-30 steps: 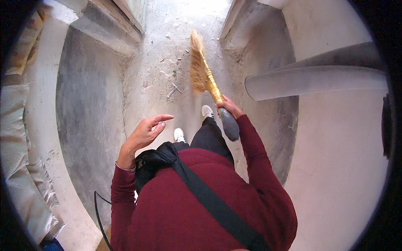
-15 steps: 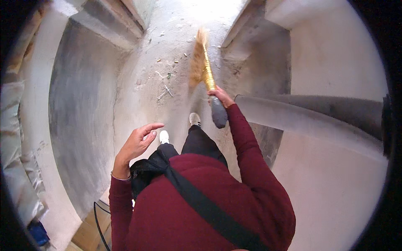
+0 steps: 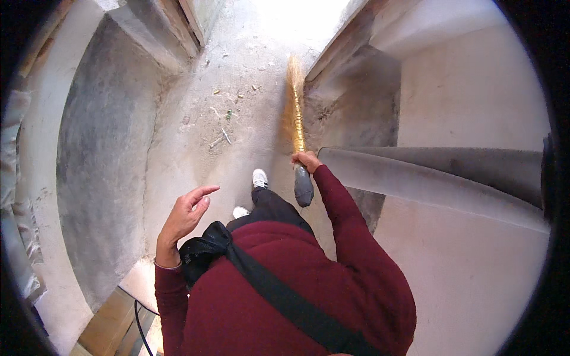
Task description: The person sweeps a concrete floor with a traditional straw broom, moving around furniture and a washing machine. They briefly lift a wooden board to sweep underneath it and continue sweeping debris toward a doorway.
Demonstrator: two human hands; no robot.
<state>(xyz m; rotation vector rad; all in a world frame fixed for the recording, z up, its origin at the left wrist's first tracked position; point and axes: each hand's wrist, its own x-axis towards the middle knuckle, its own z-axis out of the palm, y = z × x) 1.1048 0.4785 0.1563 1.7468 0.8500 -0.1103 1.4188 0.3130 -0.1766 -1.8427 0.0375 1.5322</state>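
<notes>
My right hand (image 3: pixel 306 160) is wrapped round the handle of a straw broom (image 3: pixel 298 121), just above its grey-wrapped end. Gold-coloured binding runs along the upper handle, and the tan bristles point away from me toward the right side of the passage, near the wall's foot. Over at the left, my left hand (image 3: pixel 185 215) hangs in the air with its fingers apart and nothing in it. Litter (image 3: pixel 222 137) lies on the floor ahead of my feet: white sticks, a small green bit and several small scraps.
Grey-painted walls flank the dusty concrete floor (image 3: pixel 196 154). A large grey pipe-like roll (image 3: pixel 439 172) juts in from the right. Door frames narrow the passage ahead. Wooden boards (image 3: pixel 110 323) and a black cable (image 3: pixel 141 326) are at the lower left.
The broom has swung to the right and its handle end has come nearer to me. My feet have stepped, with the right shoe now farther ahead. My left hand stays raised.
</notes>
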